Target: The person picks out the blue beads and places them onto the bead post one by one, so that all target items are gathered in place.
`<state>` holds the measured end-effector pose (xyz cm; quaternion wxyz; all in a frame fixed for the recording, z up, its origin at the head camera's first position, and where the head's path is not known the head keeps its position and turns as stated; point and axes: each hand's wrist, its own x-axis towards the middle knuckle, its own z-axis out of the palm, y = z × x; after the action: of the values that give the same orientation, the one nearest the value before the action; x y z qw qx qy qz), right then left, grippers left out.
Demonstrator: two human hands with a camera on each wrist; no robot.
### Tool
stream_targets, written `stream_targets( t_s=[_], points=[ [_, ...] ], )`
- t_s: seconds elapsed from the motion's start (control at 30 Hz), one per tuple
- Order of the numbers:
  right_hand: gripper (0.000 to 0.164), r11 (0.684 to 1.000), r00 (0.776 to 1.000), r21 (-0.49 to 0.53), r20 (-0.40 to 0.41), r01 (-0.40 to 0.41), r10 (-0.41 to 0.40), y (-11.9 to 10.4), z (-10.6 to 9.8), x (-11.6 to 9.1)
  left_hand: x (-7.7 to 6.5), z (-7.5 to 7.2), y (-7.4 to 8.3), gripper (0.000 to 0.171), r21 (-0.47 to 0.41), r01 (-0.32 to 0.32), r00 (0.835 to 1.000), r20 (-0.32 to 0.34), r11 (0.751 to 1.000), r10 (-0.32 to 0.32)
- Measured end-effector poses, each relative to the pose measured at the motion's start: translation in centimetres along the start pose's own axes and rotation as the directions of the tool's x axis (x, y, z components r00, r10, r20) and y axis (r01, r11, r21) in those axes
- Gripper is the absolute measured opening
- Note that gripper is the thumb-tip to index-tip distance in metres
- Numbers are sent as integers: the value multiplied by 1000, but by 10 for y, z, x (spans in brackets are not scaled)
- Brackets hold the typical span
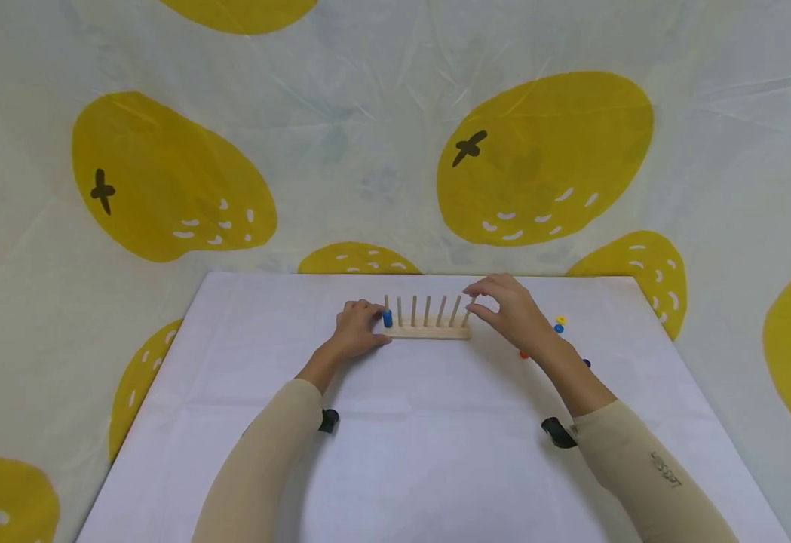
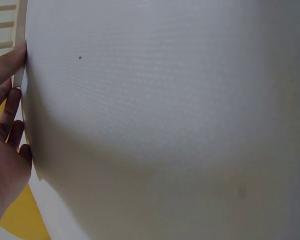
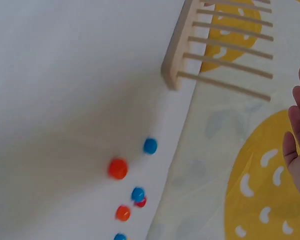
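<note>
A light wooden peg rack [image 1: 429, 331] with a row of several upright pegs stands toward the back of the white table. Blue beads [image 1: 387, 319] are stacked on its leftmost peg. My left hand [image 1: 357, 329] grips the rack's left end, thumb in front and fingers behind; the left wrist view shows the thumb against the base [image 2: 19, 30]. Around the top of the rightmost peg, my right hand [image 1: 509, 308] is held with thumb and fingers apart. Its fingers look relaxed in the right wrist view, beyond the peg tips [image 3: 267, 98], and no bead shows in them.
Loose beads lie on the table right of the rack: a yellow one [image 1: 561, 320], blue ones [image 3: 150, 146] and orange ones [image 3: 118, 169], partly behind the right forearm. Behind the table's back edge hangs a white cloth [image 1: 368, 173] with yellow fruit shapes.
</note>
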<state>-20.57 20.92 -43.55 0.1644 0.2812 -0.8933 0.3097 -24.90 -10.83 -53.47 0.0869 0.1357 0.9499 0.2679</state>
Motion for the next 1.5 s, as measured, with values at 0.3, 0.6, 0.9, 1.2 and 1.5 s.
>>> stream_targets(
  t_s=[0.3, 0.6, 0.9, 1.2, 1.5],
  points=[
    [33, 987, 989, -83, 40, -140, 144, 37, -5, -35, 1, 0, -1, 65, -5, 5, 1000, 0, 1000, -5],
    [34, 960, 940, -48, 196, -275, 279, 70, 9, -54, 0, 0, -1, 63, -2, 3, 1000, -3, 1000, -3],
    [35, 935, 888, -114, 293, -336, 355, 80, 19, -57, 1, -1, -1, 63, -6, 12, 1000, -3, 1000, -12],
    [31, 926, 872, -178, 316, -331, 373, 86, 25, -54, 1, 1, -3, 62, -11, 10, 1000, -5, 1000, -10],
    [26, 911, 854, -176, 318, -374, 412, 88, 27, -55, 0, 1, 0, 62, 2, 11, 1000, 3, 1000, -11]
  ],
)
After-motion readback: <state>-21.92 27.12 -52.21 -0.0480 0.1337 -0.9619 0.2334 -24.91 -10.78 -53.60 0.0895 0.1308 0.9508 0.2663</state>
